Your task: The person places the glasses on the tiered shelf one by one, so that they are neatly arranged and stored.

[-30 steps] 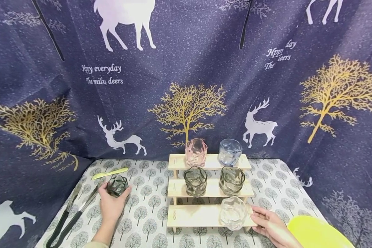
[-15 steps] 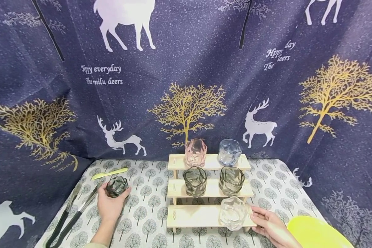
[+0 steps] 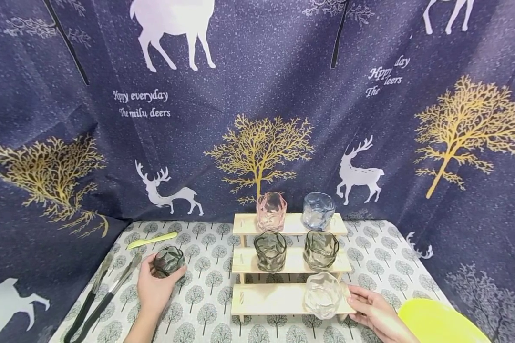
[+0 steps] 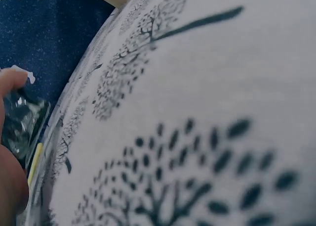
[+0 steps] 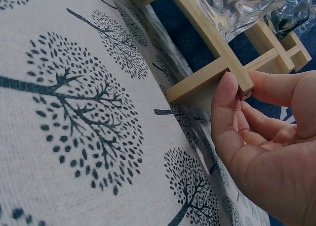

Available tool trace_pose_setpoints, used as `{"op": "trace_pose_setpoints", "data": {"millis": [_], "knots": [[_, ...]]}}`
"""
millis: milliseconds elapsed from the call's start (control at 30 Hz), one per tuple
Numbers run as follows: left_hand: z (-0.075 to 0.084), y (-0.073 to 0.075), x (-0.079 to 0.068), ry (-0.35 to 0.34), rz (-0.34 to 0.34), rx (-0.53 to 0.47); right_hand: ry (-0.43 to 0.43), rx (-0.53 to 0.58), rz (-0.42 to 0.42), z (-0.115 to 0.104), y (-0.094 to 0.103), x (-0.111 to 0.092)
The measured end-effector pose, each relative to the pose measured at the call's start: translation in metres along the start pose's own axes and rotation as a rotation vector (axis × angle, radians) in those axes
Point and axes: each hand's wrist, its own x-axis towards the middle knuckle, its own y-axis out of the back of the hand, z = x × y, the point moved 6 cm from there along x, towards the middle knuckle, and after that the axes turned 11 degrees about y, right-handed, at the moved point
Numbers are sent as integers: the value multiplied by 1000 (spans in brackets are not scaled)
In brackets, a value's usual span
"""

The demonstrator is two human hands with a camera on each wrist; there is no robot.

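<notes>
On the left side of the table, my left hand (image 3: 156, 286) grips a dark grey glass (image 3: 169, 260) between thumb and fingers. The left wrist view shows part of that glass (image 4: 22, 122) at its left edge. My right hand (image 3: 375, 309) pinches the right end of the lowest tier of a wooden three-tier rack (image 3: 274, 299); the pinch on the corner is plain in the right wrist view. On that tier, at the right, stands a clear glass (image 3: 323, 295). Two smoky grey glasses, a left one (image 3: 270, 251) and a right one (image 3: 321, 250), occupy the middle tier.
A pink glass (image 3: 272, 212) and a blue glass (image 3: 318, 210) stand on the top tier. Black-handled tongs (image 3: 100, 300) and a yellow-green plastic knife (image 3: 152, 239) lie at the left. A bright yellow object (image 3: 439, 321) sits at the lower right. Behind hangs a printed cloth (image 3: 257, 85).
My left hand has shifted slightly to the right with the dark grey glass, which now appears a little tilted. The right hand and the rack stay where they were.
</notes>
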Motion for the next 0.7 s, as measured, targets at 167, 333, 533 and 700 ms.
{"op": "trace_pose_setpoints", "data": {"millis": [167, 333, 533, 700], "knots": [[12, 2, -10, -16, -74, -13, 6, -11, 1, 0, 0, 0], [32, 3, -26, -46, -144, -40, -10, -11, 13, 0, 1, 0], [55, 0, -48, -173, -224, -123, -18, -10, 13, 1, 1, 0], [75, -4, -69, -338, -276, -199, -16, -3, 15, 2, 1, 1]]}}
